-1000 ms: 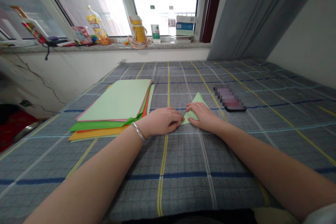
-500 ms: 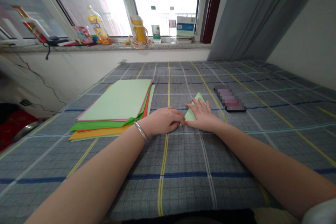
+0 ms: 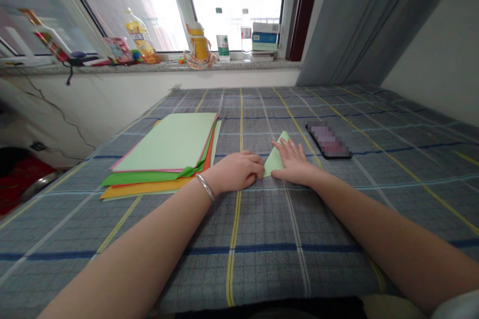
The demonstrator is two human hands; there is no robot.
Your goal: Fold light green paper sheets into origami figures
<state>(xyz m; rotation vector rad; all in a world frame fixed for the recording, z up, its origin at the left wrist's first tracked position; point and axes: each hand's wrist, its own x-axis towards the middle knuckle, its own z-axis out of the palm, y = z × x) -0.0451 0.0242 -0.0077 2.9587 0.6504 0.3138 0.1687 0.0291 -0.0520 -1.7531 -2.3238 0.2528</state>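
A small folded piece of light green paper [image 3: 275, 158] lies on the grey plaid bedsheet [image 3: 262, 229] in the middle of the view. My left hand [image 3: 235, 171] rests at its near left corner with the fingers curled, fingertips pressing the paper's edge. A silver bangle [image 3: 206, 187] sits on that wrist. My right hand [image 3: 295, 162] lies flat on the right part of the paper with its fingers stretched out toward the paper's far tip.
A stack of coloured paper sheets [image 3: 164, 152], green on top with pink and orange below, lies to the left. A phone [image 3: 329, 140] lies to the right of the hands. Bottles and boxes stand on the window sill [image 3: 209, 66] at the back.
My right hand has slid forward along the folded paper and its fingers have flattened out. The left hand has stayed at the paper's near corner.
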